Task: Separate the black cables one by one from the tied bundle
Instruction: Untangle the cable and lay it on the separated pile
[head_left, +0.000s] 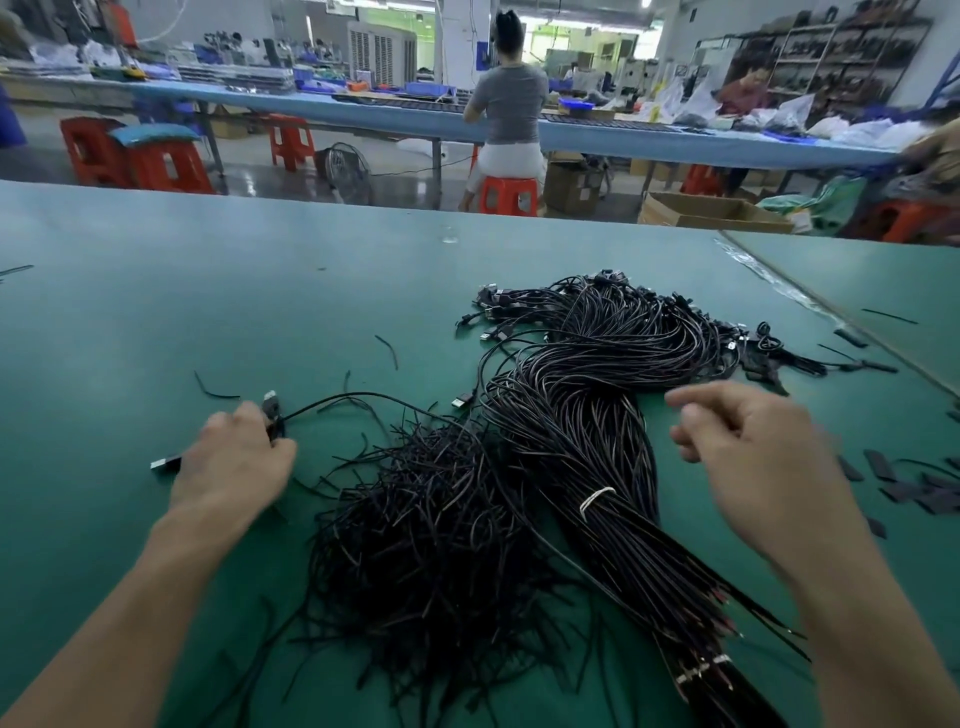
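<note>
Bundle (587, 426) of black cables: lies on the green desk (156, 291), just right of picture centre. It runs from 5 o'clock up toward 1 o'clock, where it curves and fans out into many plug ends. A white tie (596, 500) is wrapped round its lower stretch.

Loose pile (431, 530): untied black cables in a tangle, touching the bundle at its 9 o'clock side.

Single cable (363, 397): arcs from the top of the loose pile out to 9 o'clock, into the left hand.

Left hand (234, 457): at 9 o'clock of the pile, low over the desk. Fingers (249, 415) curled, grasping the cable just behind its plug (270, 402), which sticks up past the knuckles. A second plug (165, 462) shows at the hand's outer edge; cannot tell if it is gripped.

Right hand (743, 441): at 3 o'clock of the bundle, above the desk, somewhat blurred. Fingers (696, 397) released, loosely bent, grasping nothing, tips pointing toward the bundle and apart from it.

Short black strips (924, 488) lie scattered on the desk at 3 o'clock, well apart from the bundle.

Beyond the desk, at 12 o'clock: a person (511, 104) sits on a red stool (508, 195), back to the camera, at a long blue bench. A cardboard box (711, 213) stands on the floor at 1 o'clock and a fan (345, 169) at 11 o'clock.
</note>
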